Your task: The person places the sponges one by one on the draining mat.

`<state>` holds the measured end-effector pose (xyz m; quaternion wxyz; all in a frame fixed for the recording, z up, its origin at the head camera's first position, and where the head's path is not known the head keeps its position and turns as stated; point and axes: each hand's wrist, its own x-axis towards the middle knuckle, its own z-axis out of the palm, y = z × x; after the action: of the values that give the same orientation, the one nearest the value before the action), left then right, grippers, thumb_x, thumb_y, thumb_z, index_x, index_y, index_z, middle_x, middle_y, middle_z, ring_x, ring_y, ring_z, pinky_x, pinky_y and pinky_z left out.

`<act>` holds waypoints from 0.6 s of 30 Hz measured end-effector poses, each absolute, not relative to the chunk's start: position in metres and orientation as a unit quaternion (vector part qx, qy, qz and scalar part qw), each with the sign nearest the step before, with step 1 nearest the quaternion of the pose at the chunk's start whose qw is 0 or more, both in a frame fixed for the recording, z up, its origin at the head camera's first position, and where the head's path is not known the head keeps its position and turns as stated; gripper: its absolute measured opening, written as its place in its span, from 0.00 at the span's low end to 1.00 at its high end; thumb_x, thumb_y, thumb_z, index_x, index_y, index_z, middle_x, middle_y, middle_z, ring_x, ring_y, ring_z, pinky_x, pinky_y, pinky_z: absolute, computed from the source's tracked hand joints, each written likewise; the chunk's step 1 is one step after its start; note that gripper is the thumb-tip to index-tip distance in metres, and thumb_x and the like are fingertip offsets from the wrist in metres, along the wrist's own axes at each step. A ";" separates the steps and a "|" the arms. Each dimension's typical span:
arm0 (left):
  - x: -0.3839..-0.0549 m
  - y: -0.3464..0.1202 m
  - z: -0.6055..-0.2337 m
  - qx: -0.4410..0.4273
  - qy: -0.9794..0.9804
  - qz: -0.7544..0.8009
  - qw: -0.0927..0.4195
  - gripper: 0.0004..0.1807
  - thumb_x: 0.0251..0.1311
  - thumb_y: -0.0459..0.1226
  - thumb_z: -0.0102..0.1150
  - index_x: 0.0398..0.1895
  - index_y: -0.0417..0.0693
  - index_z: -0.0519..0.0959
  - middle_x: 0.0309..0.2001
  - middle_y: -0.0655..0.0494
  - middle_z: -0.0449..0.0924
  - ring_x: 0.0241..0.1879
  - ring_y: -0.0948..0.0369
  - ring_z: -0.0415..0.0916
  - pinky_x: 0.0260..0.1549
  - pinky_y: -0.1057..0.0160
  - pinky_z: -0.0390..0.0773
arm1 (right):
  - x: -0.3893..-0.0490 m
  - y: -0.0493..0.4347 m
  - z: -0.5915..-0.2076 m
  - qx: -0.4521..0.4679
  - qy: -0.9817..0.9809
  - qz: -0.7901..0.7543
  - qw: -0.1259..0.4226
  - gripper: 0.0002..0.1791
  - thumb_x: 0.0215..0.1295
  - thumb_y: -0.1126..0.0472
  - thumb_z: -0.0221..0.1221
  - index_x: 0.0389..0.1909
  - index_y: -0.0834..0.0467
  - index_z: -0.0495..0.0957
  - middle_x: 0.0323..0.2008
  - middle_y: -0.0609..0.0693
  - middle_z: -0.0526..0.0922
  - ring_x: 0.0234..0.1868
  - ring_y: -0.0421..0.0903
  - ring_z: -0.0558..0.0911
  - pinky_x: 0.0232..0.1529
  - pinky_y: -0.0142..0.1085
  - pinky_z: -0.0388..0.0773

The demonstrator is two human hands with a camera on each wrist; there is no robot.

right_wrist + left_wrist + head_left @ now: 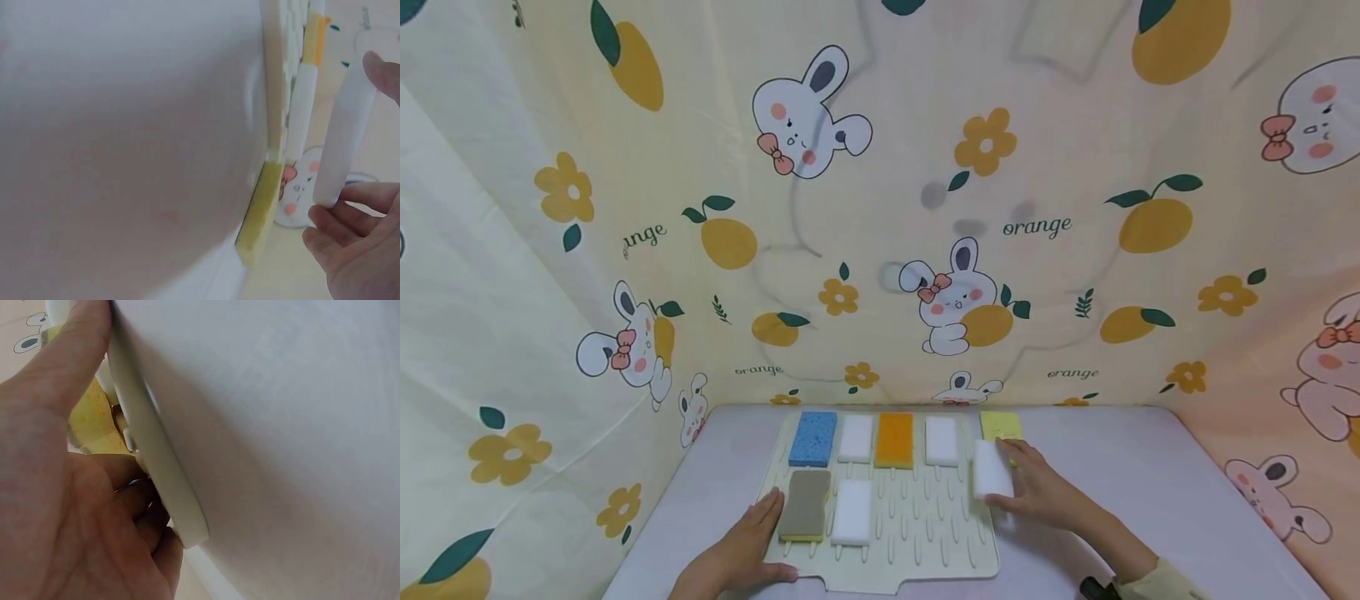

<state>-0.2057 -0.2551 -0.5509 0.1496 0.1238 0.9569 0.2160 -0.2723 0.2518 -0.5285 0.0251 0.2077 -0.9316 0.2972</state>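
My right hand (1037, 492) pinches a white sponge block (992, 469) between thumb and fingertips near the right edge of a cream ridged board (925, 533). In the right wrist view the held sponge (347, 128) is raised clear of the board. My left hand (737, 542) holds the board's near-left corner, thumb at the front edge and fingers along the left side. Closest to those fingers lies a grey-topped yellow sponge (805, 505), with another white sponge block (852, 512) to its right. Part of a yellow sponge (1000, 424) is hidden behind the right hand.
Along the board's back row lie a blue sponge (813, 438), a white block (855, 437), an orange sponge (894, 440) and another white block (942, 441). The board rests on a white table (1097, 450). Patterned cloth (880, 200) hangs behind and at both sides.
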 end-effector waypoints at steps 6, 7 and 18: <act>-0.206 -0.255 -0.551 0.127 0.956 0.220 0.147 0.69 0.52 0.61 0.80 0.82 0.27 0.55 0.83 0.30 0.51 0.83 0.35 0.50 0.79 0.33 0.53 | -0.266 0.237 -0.529 0.200 -0.930 0.307 0.015 0.63 0.58 0.35 0.77 0.80 0.70 0.60 0.77 0.74 0.63 0.77 0.76 0.63 0.72 0.72 0.66; -0.207 -0.255 -0.551 0.126 0.956 0.219 0.146 0.69 0.52 0.61 0.80 0.82 0.27 0.55 0.83 0.30 0.51 0.83 0.35 0.50 0.79 0.33 0.53 | -0.265 0.234 -0.529 0.197 -0.931 0.308 0.009 0.63 0.58 0.34 0.77 0.81 0.70 0.60 0.77 0.73 0.63 0.77 0.75 0.63 0.72 0.71 0.66; -0.209 -0.256 -0.556 0.126 0.959 0.209 0.143 0.69 0.51 0.62 0.80 0.82 0.28 0.55 0.84 0.31 0.51 0.83 0.37 0.51 0.79 0.34 0.54 | -0.252 0.203 -0.533 0.205 -0.922 0.328 -0.013 0.63 0.56 0.36 0.79 0.80 0.69 0.62 0.78 0.70 0.64 0.77 0.69 0.65 0.75 0.67 0.66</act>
<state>-0.2089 -0.2563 -0.5559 0.1430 0.1256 0.9592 0.2091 -0.2518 0.2027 -0.5329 -0.0131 0.2046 -0.9220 0.3284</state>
